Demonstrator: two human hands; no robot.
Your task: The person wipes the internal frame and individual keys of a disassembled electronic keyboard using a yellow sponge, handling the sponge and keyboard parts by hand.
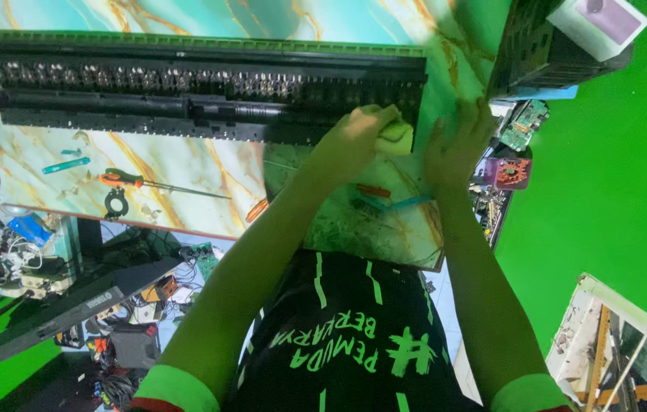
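A long black keyboard chassis [186,91] with a green strip along its far edge lies across a marble-patterned table [171,164]. My left hand [350,141] grips a pale yellow cloth [396,137] and presses it against the chassis's right end. Just right of the cloth, my right hand [457,145] rests on the table with its fingers spread, holding nothing. A small orange tool [373,191] and a blue one [407,203] lie on the table below both hands.
An orange-handled screwdriver [121,178], a blue tool [64,165] and a black ring clamp [115,204] lie at the table's left. A black box [537,46] and circuit boards [525,126] sit at the right. Cluttered electronics and a black panel [56,313] fill the lower left.
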